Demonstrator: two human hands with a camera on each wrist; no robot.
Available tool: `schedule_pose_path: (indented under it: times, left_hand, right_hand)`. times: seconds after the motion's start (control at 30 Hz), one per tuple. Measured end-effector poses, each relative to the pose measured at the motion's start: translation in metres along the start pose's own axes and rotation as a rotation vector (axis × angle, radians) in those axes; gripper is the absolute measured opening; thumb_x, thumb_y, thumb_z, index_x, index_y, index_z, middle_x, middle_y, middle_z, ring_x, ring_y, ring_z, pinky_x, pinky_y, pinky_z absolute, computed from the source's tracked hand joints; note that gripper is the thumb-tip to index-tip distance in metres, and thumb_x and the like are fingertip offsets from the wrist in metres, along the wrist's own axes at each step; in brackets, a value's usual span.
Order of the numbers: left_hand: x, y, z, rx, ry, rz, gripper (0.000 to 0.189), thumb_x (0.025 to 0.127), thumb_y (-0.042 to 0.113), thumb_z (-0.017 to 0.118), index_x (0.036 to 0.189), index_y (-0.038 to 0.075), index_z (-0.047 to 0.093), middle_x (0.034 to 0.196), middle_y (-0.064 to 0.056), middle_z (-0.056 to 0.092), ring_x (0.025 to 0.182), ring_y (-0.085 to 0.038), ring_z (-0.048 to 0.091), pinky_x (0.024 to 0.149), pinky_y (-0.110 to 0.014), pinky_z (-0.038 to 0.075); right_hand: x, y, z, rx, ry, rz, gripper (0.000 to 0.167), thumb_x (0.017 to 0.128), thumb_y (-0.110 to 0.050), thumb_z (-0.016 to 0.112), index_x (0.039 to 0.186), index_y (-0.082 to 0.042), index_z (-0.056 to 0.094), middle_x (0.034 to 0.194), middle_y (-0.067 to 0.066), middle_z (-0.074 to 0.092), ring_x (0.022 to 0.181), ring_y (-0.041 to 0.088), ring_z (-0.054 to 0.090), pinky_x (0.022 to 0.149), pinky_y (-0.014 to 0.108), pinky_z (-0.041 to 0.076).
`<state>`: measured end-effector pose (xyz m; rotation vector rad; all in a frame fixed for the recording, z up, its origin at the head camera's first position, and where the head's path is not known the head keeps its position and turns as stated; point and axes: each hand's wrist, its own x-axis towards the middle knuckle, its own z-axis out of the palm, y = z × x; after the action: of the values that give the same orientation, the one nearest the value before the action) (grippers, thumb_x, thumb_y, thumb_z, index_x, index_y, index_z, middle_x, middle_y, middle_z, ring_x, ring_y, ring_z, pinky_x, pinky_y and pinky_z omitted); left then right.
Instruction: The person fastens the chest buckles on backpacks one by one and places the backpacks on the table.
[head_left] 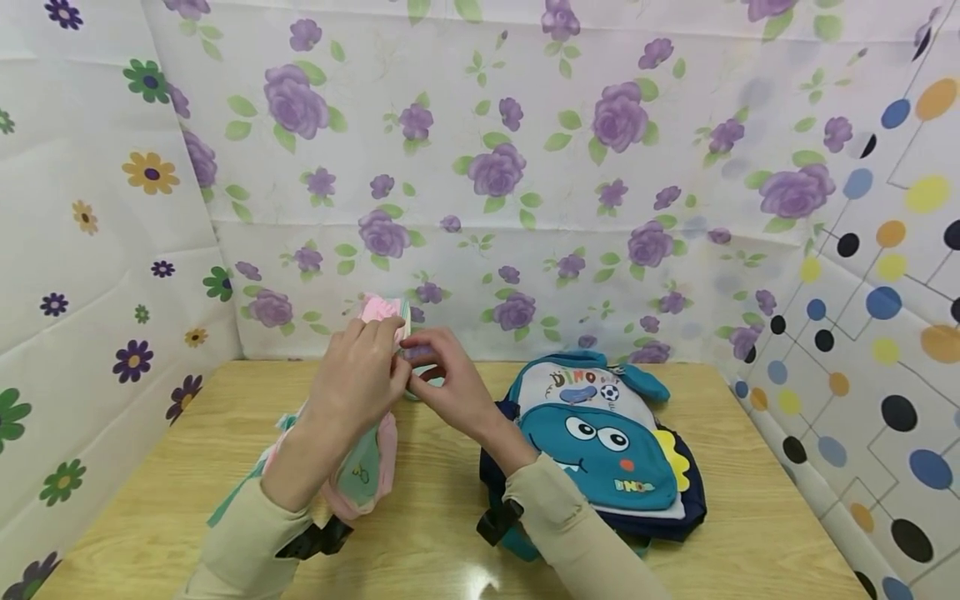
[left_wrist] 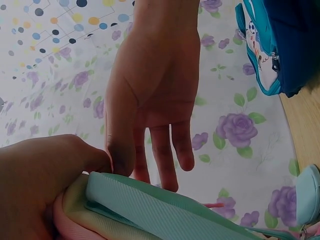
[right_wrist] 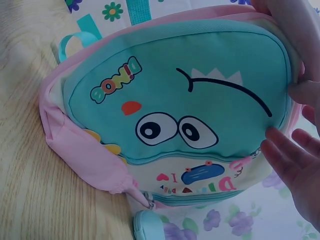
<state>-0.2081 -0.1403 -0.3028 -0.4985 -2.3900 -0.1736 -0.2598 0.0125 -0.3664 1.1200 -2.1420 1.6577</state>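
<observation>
A pink and mint-green backpack with a cartoon dinosaur face is held up above the table. My left hand grips its edge, and in the left wrist view the left thumb lies along a mint strap or trim. My right hand is close beside the left. Its thumb is near the bag's edge, and several of its fingers extend loosely behind. In the right wrist view, fingertips come close to the bag's side. Whether the right hand pinches anything small there is hidden.
A navy and teal dinosaur backpack lies on the wooden table to the right. A small mint pouch hangs by the pink bag. Flowered cloth covers the back; dotted cloth covers the right side.
</observation>
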Motion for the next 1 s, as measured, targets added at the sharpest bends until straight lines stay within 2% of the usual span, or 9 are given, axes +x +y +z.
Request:
schedule_pose_path:
  times: [0.13, 0.3, 0.6, 0.67, 0.77, 0.87, 0.93, 1.0]
  left_hand:
    - [0.002, 0.002, 0.001, -0.021, 0.003, -0.006, 0.040, 0.083, 0.009, 0.066, 0.120, -0.002, 0.059, 0.088, -0.013, 0.069, 0.079, -0.031, 0.057, 0.071, -0.044, 0.048]
    - [0.004, 0.003, 0.002, -0.042, -0.002, -0.010, 0.037, 0.083, 0.008, 0.064, 0.118, -0.002, 0.057, 0.090, -0.013, 0.069, 0.077, -0.029, 0.056, 0.070, -0.042, 0.048]
    - [0.008, 0.009, 0.001, -0.055, -0.001, 0.012, 0.048, 0.083, 0.009, 0.067, 0.128, -0.003, 0.054, 0.086, -0.011, 0.065, 0.072, -0.027, 0.055, 0.067, -0.041, 0.049]
    - [0.008, 0.009, 0.000, -0.104, -0.014, 0.010, 0.048, 0.084, 0.009, 0.066, 0.129, -0.004, 0.054, 0.092, -0.012, 0.066, 0.071, -0.025, 0.055, 0.070, -0.041, 0.049]
    - [0.008, 0.010, -0.005, -0.240, -0.041, -0.006, 0.047, 0.087, 0.008, 0.065, 0.131, -0.003, 0.053, 0.105, -0.015, 0.067, 0.078, -0.025, 0.059, 0.077, -0.042, 0.050]
    - [0.005, 0.008, -0.011, -0.396, -0.068, -0.026, 0.048, 0.090, 0.008, 0.067, 0.133, -0.003, 0.051, 0.119, -0.018, 0.063, 0.099, -0.030, 0.062, 0.087, -0.046, 0.051]
    - [0.002, 0.005, -0.014, -0.486, -0.080, -0.041, 0.048, 0.090, 0.008, 0.068, 0.134, -0.002, 0.051, 0.126, -0.019, 0.059, 0.113, -0.033, 0.058, 0.091, -0.047, 0.051]
    - [-0.001, 0.002, -0.016, -0.545, -0.079, -0.046, 0.047, 0.091, 0.008, 0.068, 0.134, 0.000, 0.051, 0.131, -0.017, 0.056, 0.119, -0.031, 0.054, 0.095, -0.047, 0.049]
  right_hand:
    - [0.001, 0.000, -0.001, -0.032, 0.001, -0.007, 0.034, 0.096, -0.010, 0.062, 0.130, -0.010, 0.056, 0.126, 0.010, 0.050, 0.104, 0.022, 0.066, 0.082, 0.025, 0.056]
    - [0.001, -0.001, -0.005, -0.069, -0.008, -0.037, 0.035, 0.096, -0.010, 0.061, 0.131, -0.011, 0.058, 0.126, 0.009, 0.052, 0.104, 0.021, 0.066, 0.080, 0.025, 0.056]
    - [-0.002, 0.001, -0.011, -0.125, -0.016, -0.094, 0.037, 0.097, -0.010, 0.061, 0.134, -0.011, 0.060, 0.130, 0.009, 0.052, 0.104, 0.020, 0.065, 0.081, 0.024, 0.056]
    - [-0.003, 0.001, -0.012, -0.135, -0.021, -0.097, 0.035, 0.098, -0.011, 0.061, 0.133, -0.011, 0.061, 0.129, 0.008, 0.053, 0.102, 0.019, 0.064, 0.080, 0.024, 0.056]
    - [-0.005, 0.002, -0.015, -0.145, -0.024, -0.100, 0.033, 0.098, -0.013, 0.062, 0.131, -0.012, 0.062, 0.129, 0.007, 0.053, 0.102, 0.018, 0.062, 0.079, 0.024, 0.056]
    - [-0.007, 0.003, -0.018, -0.153, -0.016, -0.108, 0.032, 0.098, -0.013, 0.063, 0.130, -0.014, 0.063, 0.127, 0.006, 0.054, 0.102, 0.017, 0.062, 0.079, 0.025, 0.056]
    - [-0.009, 0.003, -0.019, -0.141, -0.008, -0.105, 0.032, 0.097, -0.014, 0.064, 0.129, -0.015, 0.063, 0.128, 0.005, 0.054, 0.102, 0.018, 0.063, 0.080, 0.026, 0.056]
    - [-0.010, 0.004, -0.021, -0.120, 0.001, -0.091, 0.031, 0.097, -0.015, 0.066, 0.127, -0.015, 0.064, 0.127, 0.004, 0.054, 0.102, 0.017, 0.065, 0.081, 0.027, 0.056]
